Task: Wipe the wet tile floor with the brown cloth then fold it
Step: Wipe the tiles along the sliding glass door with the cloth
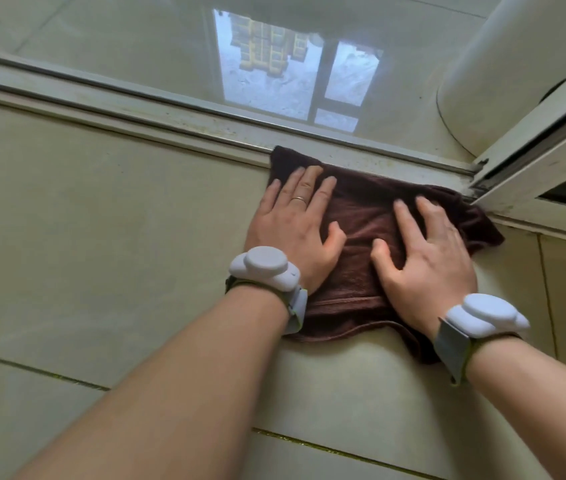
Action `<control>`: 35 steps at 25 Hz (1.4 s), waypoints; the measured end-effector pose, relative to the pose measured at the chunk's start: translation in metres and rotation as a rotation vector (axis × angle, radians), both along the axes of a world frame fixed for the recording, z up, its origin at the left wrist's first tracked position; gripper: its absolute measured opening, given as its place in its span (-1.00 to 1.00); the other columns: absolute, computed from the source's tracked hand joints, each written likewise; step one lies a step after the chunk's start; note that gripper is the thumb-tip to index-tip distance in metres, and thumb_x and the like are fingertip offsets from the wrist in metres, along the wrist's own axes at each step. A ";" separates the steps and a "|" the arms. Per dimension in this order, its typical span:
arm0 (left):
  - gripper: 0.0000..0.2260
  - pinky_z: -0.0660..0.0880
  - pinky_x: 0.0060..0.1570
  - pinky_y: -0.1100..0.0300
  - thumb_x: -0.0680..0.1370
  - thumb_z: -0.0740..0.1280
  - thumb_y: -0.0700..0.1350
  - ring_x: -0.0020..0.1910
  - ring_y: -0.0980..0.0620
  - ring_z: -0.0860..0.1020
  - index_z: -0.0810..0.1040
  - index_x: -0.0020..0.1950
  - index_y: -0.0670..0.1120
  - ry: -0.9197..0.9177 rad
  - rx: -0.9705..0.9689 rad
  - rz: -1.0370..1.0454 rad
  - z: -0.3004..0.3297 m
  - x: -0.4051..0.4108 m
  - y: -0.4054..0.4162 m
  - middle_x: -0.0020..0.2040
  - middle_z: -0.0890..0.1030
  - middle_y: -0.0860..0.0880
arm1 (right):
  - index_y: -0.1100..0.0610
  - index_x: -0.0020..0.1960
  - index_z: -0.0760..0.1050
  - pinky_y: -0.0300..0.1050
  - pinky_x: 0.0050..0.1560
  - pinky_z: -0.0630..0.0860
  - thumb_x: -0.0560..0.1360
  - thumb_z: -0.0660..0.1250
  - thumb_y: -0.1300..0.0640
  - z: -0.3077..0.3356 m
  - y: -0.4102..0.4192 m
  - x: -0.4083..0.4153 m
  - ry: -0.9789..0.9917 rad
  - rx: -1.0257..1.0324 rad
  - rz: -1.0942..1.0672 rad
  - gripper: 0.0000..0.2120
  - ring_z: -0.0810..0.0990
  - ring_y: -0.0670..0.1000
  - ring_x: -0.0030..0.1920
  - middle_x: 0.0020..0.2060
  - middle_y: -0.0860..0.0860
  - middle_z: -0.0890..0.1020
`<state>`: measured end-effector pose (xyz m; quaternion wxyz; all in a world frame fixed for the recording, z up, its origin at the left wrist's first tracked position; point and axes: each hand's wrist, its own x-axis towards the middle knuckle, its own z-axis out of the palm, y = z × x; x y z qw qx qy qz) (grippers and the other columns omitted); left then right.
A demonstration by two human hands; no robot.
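Basically both hands flat on the brown cloth (364, 220), which lies spread on the tile floor (101, 237), far edge up against the sliding door track (170, 119). Left hand (295, 230) presses the cloth's left part, fingers straight and spread, ring on one finger, nothing gripped. Right hand (430, 258) presses the right part, fingers extended, palm down, also an open grip. Cloth's right corner reaches the door frame (534, 150). White wrist devices (264, 268) on both wrists. Wet floor beyond the track reflects a window. White cylindrical object (503, 71) stands top right.
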<state>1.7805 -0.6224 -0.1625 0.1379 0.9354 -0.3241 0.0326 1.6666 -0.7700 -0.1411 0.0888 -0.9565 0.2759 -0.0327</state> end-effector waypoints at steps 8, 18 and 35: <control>-0.37 -0.01 0.59 0.08 0.54 0.02 0.18 0.61 0.03 0.17 0.24 0.62 0.08 0.022 -0.017 0.108 0.001 0.054 0.073 0.63 0.23 0.02 | 0.09 0.65 0.19 0.08 0.62 0.00 0.50 -0.02 -0.28 0.003 0.069 0.059 0.046 -0.002 0.138 -0.19 0.10 0.18 0.64 0.64 0.15 0.18; -0.34 0.03 0.58 0.03 0.50 0.03 0.12 0.60 -0.01 0.17 0.25 0.61 -0.03 0.007 0.004 0.395 0.008 0.161 0.193 0.63 0.22 -0.06 | 0.13 0.62 0.24 0.04 0.62 -0.07 0.57 0.10 -0.17 -0.004 0.201 0.188 -0.047 0.015 0.471 -0.31 0.13 0.12 0.63 0.62 0.12 0.24; -0.35 -0.08 0.60 0.03 0.54 -0.01 0.19 0.63 0.06 0.04 0.09 0.65 0.12 0.049 0.041 0.276 0.003 0.107 0.163 0.67 0.06 0.06 | 0.08 0.65 0.19 0.03 0.65 -0.07 0.53 -0.05 -0.27 0.004 0.151 0.131 0.054 -0.092 0.331 -0.23 0.10 0.15 0.64 0.64 0.15 0.17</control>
